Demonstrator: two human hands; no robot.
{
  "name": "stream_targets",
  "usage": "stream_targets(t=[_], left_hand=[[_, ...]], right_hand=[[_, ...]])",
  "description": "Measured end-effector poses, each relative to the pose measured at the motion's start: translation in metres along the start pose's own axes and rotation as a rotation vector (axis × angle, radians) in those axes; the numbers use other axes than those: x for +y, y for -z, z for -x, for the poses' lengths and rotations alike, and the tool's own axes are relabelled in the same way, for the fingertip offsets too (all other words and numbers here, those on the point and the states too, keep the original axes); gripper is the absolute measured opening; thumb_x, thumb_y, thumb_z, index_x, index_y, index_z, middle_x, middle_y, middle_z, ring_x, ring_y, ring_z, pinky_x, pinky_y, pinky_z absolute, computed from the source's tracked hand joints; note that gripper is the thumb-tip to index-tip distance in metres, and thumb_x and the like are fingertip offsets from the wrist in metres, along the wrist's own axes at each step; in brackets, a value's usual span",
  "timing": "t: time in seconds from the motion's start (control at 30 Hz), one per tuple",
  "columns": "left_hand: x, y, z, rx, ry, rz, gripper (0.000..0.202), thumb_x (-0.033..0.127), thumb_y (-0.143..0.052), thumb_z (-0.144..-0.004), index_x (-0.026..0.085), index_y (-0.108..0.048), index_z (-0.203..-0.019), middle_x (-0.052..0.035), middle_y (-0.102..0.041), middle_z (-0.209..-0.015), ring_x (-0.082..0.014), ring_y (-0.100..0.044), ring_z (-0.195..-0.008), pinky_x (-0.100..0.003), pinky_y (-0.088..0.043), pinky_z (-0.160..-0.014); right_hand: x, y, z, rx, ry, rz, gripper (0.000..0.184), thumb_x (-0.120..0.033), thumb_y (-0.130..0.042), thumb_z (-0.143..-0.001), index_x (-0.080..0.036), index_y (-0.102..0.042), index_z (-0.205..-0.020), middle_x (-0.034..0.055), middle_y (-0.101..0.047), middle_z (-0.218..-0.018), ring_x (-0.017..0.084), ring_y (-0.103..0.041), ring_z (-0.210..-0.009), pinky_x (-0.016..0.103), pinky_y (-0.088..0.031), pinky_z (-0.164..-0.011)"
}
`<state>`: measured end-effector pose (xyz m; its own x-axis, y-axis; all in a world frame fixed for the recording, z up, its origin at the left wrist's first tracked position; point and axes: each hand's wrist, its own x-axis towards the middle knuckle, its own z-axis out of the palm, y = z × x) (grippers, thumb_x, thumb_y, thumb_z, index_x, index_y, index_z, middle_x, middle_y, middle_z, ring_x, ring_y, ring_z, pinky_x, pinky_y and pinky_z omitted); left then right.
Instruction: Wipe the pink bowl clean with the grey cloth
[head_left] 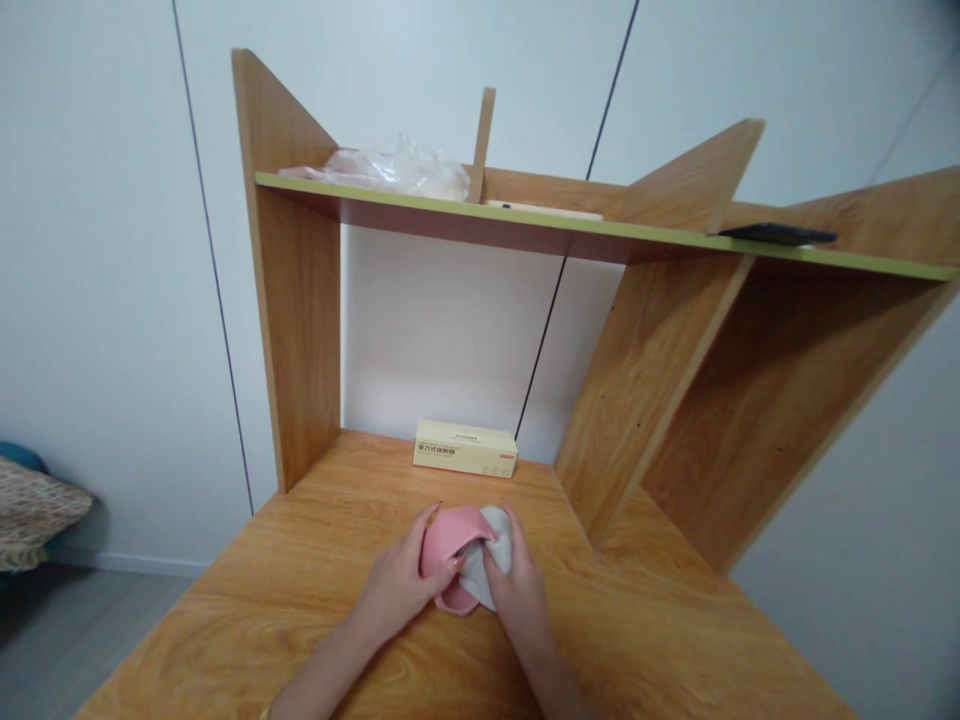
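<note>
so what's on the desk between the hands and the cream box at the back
Nothing: in the head view only bare desk lies between the cream box and the left hand and right hand, which hold a pink bowl and grey cloth.

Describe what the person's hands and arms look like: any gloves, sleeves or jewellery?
Both hands are bare: no gloves on the left hand or the right hand, and no rings visible on the fingers. The forearms show no sleeves. A small yellowish edge, perhaps a band, shows on the left arm at the picture's bottom edge.
</note>
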<state>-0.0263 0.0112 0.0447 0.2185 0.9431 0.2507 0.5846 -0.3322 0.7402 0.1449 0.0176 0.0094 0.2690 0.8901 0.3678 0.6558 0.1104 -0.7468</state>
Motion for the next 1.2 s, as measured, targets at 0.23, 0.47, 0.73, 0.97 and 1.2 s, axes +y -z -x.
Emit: stream_targets(t=[0.23, 0.47, 0.73, 0.97, 1.2], left_hand=[[-0.002, -0.007, 0.001, 0.003, -0.041, 0.171, 0.077, 0.043, -0.061, -0.068, 0.016, -0.026, -0.131, -0.0117, -0.05, -0.123, -0.0245, -0.05, -0.108, -0.034, -0.039, -0.089], [-0.005, -0.009, -0.002, 0.021, 0.051, -0.069, 0.066, 0.037, -0.057, -0.067, 0.019, -0.035, -0.127, -0.0084, -0.061, -0.108, -0.0253, -0.058, -0.094, -0.033, -0.044, -0.081], [0.007, -0.008, 0.003, -0.041, 0.055, -0.253, 0.077, 0.044, -0.055, -0.064, 0.014, -0.031, -0.13, -0.0128, -0.062, -0.106, -0.0305, -0.06, -0.091, -0.038, -0.044, -0.079], [0.008, -0.008, 0.004, -0.038, 0.03, -0.251, 0.076, 0.042, -0.056, -0.063, 0.014, -0.032, -0.13, -0.0129, -0.062, -0.107, -0.0305, -0.06, -0.092, -0.038, -0.044, -0.08], [0.007, -0.009, 0.004, -0.017, 0.003, -0.142, 0.066, 0.037, -0.056, -0.063, 0.018, -0.039, -0.125, -0.0085, -0.064, -0.101, -0.0257, -0.061, -0.087, -0.032, -0.045, -0.076]], right_hand=[[0.002, -0.016, 0.002, 0.059, -0.068, -0.292, 0.058, -0.035, -0.043, -0.076, -0.015, -0.034, -0.129, 0.0107, -0.053, -0.118, 0.02, -0.053, -0.104, 0.028, -0.043, -0.085], [-0.009, -0.005, 0.003, -0.002, -0.128, 0.07, 0.059, -0.035, -0.046, -0.074, -0.022, -0.032, -0.131, 0.0078, -0.062, -0.103, 0.024, -0.061, -0.087, 0.033, -0.047, -0.071], [-0.007, 0.012, -0.004, -0.045, 0.066, 0.276, 0.062, -0.03, -0.047, -0.075, -0.024, -0.026, -0.134, 0.0072, -0.06, -0.111, 0.024, -0.06, -0.092, 0.032, -0.045, -0.073], [0.003, 0.003, -0.006, -0.099, -0.001, 0.047, 0.063, -0.026, -0.048, -0.073, -0.02, -0.027, -0.132, 0.0076, -0.061, -0.107, 0.022, -0.059, -0.094, 0.029, -0.045, -0.074], [0.0, 0.011, 0.0, 0.071, 0.165, 0.12, 0.052, -0.027, -0.044, -0.075, -0.022, -0.038, -0.126, 0.0072, -0.055, -0.118, 0.022, -0.054, -0.103, 0.033, -0.043, -0.084]])
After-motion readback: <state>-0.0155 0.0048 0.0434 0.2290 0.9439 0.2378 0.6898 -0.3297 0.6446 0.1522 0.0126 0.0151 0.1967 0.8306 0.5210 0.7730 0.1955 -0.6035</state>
